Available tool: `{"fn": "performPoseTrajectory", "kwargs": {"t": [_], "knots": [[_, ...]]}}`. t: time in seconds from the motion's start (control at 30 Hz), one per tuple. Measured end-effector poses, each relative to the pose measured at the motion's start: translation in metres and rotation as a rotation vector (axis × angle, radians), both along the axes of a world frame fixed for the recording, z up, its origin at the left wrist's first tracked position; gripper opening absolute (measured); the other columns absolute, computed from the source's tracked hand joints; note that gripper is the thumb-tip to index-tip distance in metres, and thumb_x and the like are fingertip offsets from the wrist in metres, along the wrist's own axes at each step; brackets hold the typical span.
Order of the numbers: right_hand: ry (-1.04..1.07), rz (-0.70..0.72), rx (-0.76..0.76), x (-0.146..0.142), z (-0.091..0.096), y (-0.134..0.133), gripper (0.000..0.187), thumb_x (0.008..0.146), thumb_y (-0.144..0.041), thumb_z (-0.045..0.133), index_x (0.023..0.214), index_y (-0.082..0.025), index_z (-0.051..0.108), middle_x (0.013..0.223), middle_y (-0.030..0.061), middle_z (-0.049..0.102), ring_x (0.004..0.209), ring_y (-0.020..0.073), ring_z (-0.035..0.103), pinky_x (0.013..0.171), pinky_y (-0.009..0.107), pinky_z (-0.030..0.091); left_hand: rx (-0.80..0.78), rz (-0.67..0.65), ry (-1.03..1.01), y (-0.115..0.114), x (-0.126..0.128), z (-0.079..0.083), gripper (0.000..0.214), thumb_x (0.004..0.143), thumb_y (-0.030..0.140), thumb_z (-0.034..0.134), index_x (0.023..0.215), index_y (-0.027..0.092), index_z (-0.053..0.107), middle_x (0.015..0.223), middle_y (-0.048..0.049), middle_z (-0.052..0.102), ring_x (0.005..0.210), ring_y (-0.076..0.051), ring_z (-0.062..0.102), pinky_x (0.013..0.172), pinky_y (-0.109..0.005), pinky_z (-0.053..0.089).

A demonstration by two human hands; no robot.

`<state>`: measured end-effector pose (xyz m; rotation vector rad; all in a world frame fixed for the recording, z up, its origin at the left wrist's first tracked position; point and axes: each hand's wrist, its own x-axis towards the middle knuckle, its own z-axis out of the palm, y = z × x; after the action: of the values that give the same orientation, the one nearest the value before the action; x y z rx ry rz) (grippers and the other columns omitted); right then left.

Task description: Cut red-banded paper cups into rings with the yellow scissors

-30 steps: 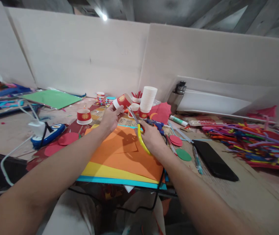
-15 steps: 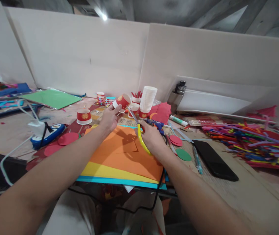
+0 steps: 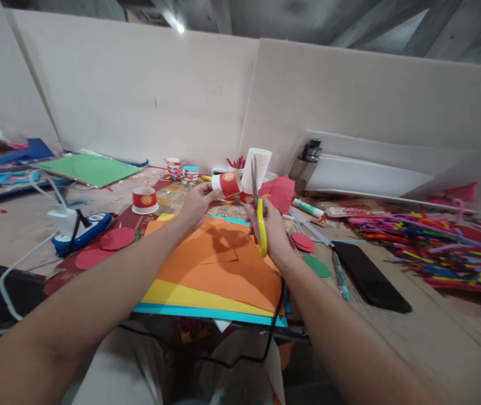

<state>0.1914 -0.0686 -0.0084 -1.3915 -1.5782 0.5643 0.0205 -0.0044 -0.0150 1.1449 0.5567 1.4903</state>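
My left hand (image 3: 198, 203) is closed on a red and white paper cup (image 3: 228, 183), tilted on its side above the sheets. In my right hand (image 3: 272, 225) is a pair of scissors (image 3: 261, 219) with yellow handles, its blades pointing up just right of the cup. Below both hands lies a stack of orange paper (image 3: 206, 275) with yellow and blue sheets under it. Behind the scissors rises a tall stack of white paper cups (image 3: 260, 163). Another red and white cup (image 3: 144, 200) stands apart on the left.
Red paper circles (image 3: 117, 238) lie left of the sheets, near a blue power strip (image 3: 80, 233). To the right are a green paper circle (image 3: 317, 266), a pen (image 3: 341, 277), a black phone (image 3: 370, 275) and a heap of colored pipe cleaners (image 3: 434, 242). A black cord (image 3: 270, 332) hangs over the front edge.
The cup in my left hand has moved right and tipped further onto its side. My right hand has turned the scissors from leaning left to nearly upright and shifted them right.
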Motion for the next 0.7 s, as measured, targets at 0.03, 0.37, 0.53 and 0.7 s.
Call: {"fn": "performPoseTrajectory", "kwargs": {"t": [0.03, 0.37, 0.53, 0.7], "knots": [[-0.056, -0.001, 0.008, 0.001, 0.000, 0.000, 0.041, 0.086, -0.055, 0.049, 0.105, -0.020, 0.057, 0.081, 0.0022, 0.065, 0.063, 0.0132, 0.058, 0.058, 0.023, 0.045, -0.009, 0.007, -0.007, 0.000, 0.000, 0.000, 0.028, 0.064, 0.029, 0.081, 0.083, 0.014, 0.067, 0.082, -0.0039, 0.069, 0.070, -0.012, 0.061, 0.068, -0.027, 0.054], [-0.465, 0.049, -0.015, -0.003, 0.012, -0.012, 0.031, 0.091, -0.045, 0.053, 0.105, -0.020, 0.068, 0.099, 0.0074, 0.073, 0.086, 0.0192, 0.066, 0.073, 0.027, 0.043, -0.059, 0.261, -0.205, 0.021, -0.031, 0.017, 0.015, 0.071, 0.020, 0.076, 0.078, 0.017, 0.063, 0.082, -0.0018, 0.068, 0.069, -0.010, 0.062, 0.069, -0.025, 0.051], [-0.516, 0.062, -0.075, -0.006, 0.018, -0.015, 0.030, 0.092, -0.041, 0.054, 0.110, -0.021, 0.068, 0.104, 0.0080, 0.073, 0.092, 0.0213, 0.067, 0.074, 0.026, 0.043, -0.110, 0.227, -0.239, 0.021, -0.033, 0.020, 0.015, 0.070, 0.017, 0.074, 0.078, 0.017, 0.061, 0.078, -0.0014, 0.069, 0.070, -0.011, 0.063, 0.070, -0.025, 0.054], [-0.561, 0.072, -0.078, -0.008, 0.022, -0.018, 0.030, 0.092, -0.038, 0.051, 0.110, -0.021, 0.067, 0.104, 0.0083, 0.073, 0.092, 0.0222, 0.068, 0.070, 0.026, 0.041, -0.034, 0.170, -0.125, 0.013, -0.021, 0.014, 0.015, 0.069, 0.018, 0.073, 0.080, 0.014, 0.063, 0.083, -0.0030, 0.069, 0.071, -0.011, 0.063, 0.075, -0.030, 0.055]]}}
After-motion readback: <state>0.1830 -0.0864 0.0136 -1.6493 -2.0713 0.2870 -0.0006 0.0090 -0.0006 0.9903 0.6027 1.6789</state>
